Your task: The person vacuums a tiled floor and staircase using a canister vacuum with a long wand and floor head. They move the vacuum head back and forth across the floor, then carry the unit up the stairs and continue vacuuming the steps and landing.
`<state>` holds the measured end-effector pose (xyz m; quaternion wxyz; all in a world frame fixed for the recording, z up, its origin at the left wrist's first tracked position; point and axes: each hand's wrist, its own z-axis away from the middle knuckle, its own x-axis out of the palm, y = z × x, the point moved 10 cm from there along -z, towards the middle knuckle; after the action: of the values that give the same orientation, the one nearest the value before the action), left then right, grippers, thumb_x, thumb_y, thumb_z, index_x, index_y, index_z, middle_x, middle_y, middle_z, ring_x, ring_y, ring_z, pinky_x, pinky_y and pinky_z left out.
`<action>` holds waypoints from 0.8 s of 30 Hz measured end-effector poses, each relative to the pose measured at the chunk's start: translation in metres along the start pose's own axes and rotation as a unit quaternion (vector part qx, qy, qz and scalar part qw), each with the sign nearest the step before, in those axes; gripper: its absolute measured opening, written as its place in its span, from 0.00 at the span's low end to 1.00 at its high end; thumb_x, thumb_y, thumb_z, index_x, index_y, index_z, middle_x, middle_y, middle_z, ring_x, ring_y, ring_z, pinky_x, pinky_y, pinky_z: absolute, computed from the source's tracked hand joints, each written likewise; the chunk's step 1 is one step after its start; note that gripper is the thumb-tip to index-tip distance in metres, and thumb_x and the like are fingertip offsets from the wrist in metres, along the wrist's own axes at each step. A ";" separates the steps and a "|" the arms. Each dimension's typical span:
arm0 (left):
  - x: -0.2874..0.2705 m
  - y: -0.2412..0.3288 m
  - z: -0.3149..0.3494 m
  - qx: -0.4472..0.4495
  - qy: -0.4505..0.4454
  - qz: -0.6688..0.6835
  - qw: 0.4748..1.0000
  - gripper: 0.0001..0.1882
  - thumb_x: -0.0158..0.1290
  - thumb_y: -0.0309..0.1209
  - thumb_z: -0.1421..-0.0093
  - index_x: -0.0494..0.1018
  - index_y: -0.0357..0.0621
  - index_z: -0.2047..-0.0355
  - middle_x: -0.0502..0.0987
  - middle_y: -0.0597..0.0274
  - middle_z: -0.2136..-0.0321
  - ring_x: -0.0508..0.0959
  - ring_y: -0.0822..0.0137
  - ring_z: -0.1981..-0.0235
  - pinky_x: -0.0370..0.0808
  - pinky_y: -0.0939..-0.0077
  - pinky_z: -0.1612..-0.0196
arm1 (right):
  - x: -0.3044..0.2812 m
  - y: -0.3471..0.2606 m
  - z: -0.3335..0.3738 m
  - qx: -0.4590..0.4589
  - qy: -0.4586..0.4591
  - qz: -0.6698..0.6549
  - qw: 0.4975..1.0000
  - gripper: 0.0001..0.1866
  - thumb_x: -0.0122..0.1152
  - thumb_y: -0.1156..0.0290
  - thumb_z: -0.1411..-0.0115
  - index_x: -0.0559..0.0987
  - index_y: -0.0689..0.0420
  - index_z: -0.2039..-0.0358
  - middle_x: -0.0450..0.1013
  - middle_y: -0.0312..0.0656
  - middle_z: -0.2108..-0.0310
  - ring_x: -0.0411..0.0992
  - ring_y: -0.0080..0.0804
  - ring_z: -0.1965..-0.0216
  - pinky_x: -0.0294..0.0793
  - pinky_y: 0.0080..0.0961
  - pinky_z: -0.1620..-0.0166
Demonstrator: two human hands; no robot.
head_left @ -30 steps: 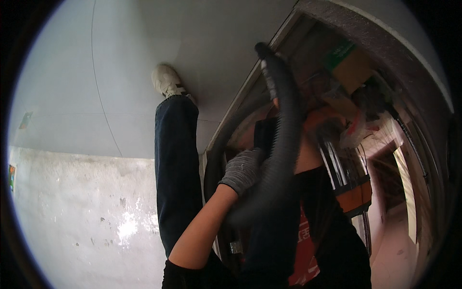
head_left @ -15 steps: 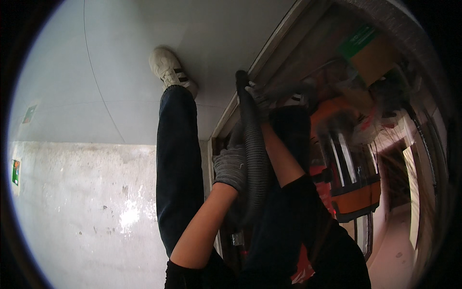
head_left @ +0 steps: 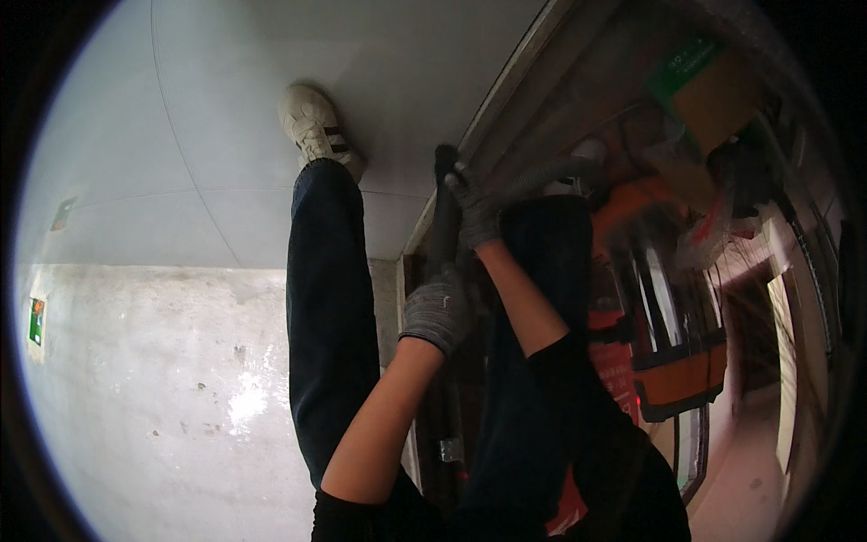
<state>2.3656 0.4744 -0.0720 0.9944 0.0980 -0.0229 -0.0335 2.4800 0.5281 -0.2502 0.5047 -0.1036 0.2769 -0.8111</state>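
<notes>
A black hose (head_left: 444, 221) runs between my hands, its dark end (head_left: 445, 155) against the edge of a pale frame strip (head_left: 506, 90). My left hand (head_left: 440, 312), in a grey knit glove, is closed round the lower part of the hose. Higher up, my gloved right hand (head_left: 474, 210) grips the hose near its end, fingers along its side. A ribbed length of hose (head_left: 551, 172) passes behind my right hand toward an orange and black vacuum cleaner (head_left: 677, 361) with a see-through drum.
My shoe (head_left: 312, 117) stands on the grey floor panel (head_left: 226, 90) left of the strip. A stained pale wall (head_left: 163, 361) is at lower left. A cardboard box (head_left: 718, 104) with a green side and a plastic bag (head_left: 713, 239) lie at the right.
The thick ribbed stretch of hose that hung in front of my hands has moved out of the way. My right hand has shifted slightly left and down along the hose, its end dropping a little.
</notes>
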 end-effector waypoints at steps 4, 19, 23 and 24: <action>-0.037 0.005 -0.003 -0.064 0.061 0.067 0.994 0.23 0.51 0.40 0.39 0.67 0.32 0.53 0.77 0.41 0.67 0.79 0.46 0.65 0.75 0.57 0.61 | -0.021 -0.014 -0.027 0.022 0.053 -0.146 0.988 0.23 0.47 0.68 0.32 0.62 0.54 0.38 0.64 0.42 0.42 0.62 0.31 0.42 0.62 0.27 0.40; -0.039 0.024 -0.014 0.000 -0.018 0.531 0.847 0.32 0.54 0.46 0.38 0.64 0.34 0.44 0.76 0.49 0.58 0.76 0.61 0.56 0.72 0.70 0.50 | -0.057 -0.047 -0.109 -0.041 0.060 -0.267 0.961 0.19 0.48 0.68 0.34 0.67 0.55 0.44 0.64 0.45 0.45 0.65 0.37 0.46 0.68 0.29 0.45; -0.044 0.037 -0.004 0.003 -0.062 0.573 0.817 0.35 0.54 0.50 0.39 0.63 0.35 0.42 0.75 0.50 0.57 0.75 0.61 0.54 0.72 0.70 0.49 | -0.073 -0.093 -0.126 -0.080 0.066 -0.151 0.983 0.19 0.49 0.68 0.35 0.67 0.54 0.43 0.64 0.45 0.44 0.65 0.37 0.45 0.68 0.30 0.44; -0.044 0.040 -0.001 -0.004 -0.085 0.586 0.806 0.36 0.54 0.52 0.40 0.63 0.35 0.42 0.74 0.50 0.56 0.75 0.61 0.53 0.71 0.70 0.48 | -0.081 -0.110 -0.132 -0.100 0.069 -0.100 0.988 0.19 0.49 0.68 0.35 0.67 0.54 0.43 0.64 0.45 0.44 0.65 0.37 0.45 0.68 0.30 0.44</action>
<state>2.3243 0.5169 -0.0663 0.8192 0.0587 -0.1607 0.5474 2.3749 0.6817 -0.2890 0.3878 -0.1244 0.3793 -0.8308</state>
